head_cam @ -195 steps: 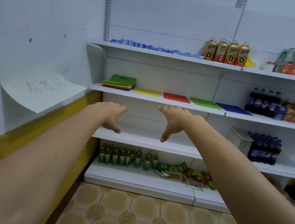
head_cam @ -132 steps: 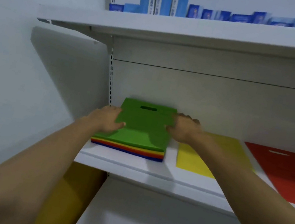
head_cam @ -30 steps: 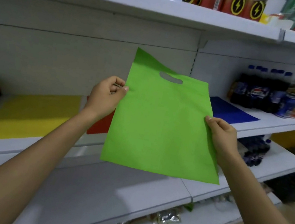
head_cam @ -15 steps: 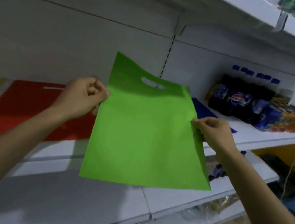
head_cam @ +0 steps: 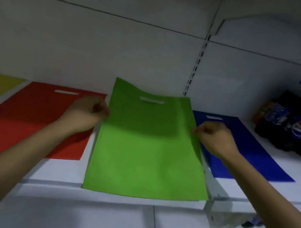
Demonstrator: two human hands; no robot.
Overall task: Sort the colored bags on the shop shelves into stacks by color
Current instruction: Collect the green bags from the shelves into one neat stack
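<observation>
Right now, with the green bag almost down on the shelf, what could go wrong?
The green bag has its near edge right at the front lip of the shelf, so it might slip off once the left hand and right hand let go of its sides. Its far end looks raised, and the red bag and blue bag lie close on either side, so it could settle crooked and overlap one.
</observation>
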